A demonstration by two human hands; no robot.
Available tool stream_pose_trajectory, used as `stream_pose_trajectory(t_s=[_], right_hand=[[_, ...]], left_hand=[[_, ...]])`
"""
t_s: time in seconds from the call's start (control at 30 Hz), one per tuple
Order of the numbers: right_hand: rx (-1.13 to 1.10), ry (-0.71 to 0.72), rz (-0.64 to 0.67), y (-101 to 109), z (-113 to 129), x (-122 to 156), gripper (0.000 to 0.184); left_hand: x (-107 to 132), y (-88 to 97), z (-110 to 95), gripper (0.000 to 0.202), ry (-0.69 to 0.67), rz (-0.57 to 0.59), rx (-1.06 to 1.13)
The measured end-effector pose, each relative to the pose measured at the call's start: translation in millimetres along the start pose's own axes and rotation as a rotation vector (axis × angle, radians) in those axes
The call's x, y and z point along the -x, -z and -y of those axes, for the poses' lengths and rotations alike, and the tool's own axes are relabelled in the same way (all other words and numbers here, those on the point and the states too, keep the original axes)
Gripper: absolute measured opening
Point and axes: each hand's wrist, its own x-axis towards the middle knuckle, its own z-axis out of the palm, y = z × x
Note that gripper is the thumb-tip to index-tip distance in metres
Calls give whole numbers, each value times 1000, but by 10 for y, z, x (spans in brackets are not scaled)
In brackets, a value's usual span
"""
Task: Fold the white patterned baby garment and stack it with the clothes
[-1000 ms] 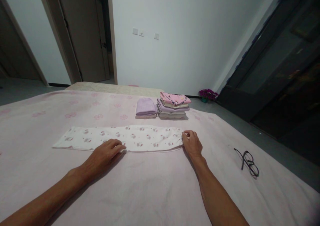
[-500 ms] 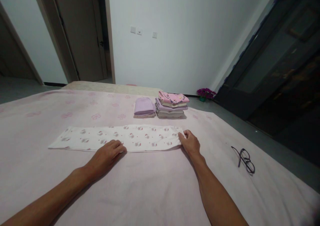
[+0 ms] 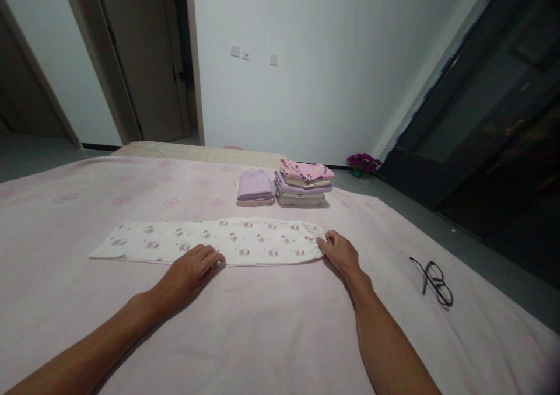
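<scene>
Head view: our right hand [image 3: 343, 254] pinches the gathered end of a long, flat white printed cloth [image 3: 260, 246] on the pink bedspread [image 3: 271, 325]; our left hand [image 3: 192, 271] curls at the cloth's near edge, whether gripping we cannot tell.

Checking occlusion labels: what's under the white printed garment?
Pink bedcover shows around the white printed garment; what lies directly beneath is covered. The left hand is at its near edge, the right hand at its right end.

Black-framed eyeglasses [image 3: 438, 282] lie on a pale-pink floral bedspread [image 3: 280, 331], magenta flowers [image 3: 364, 161] stand beyond in a green pot [image 3: 357, 173], and three small white plates [image 3: 235, 51] dot the white wall [image 3: 324, 86].
</scene>
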Motion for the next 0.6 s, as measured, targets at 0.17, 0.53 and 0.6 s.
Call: stream_pose_trajectory(t_s=[0.17,0.53,0.6], right_hand=[[155,182,-297,120,278,102,28],[206,724,114,-509,579,252,57],[217,686,160,-544,546,233,59]], left_hand=[[-17,24,-28,27,3,26,-10],[-5,116,-98,23,35,8,48],[4,123,-47,21,86,-17,122]])
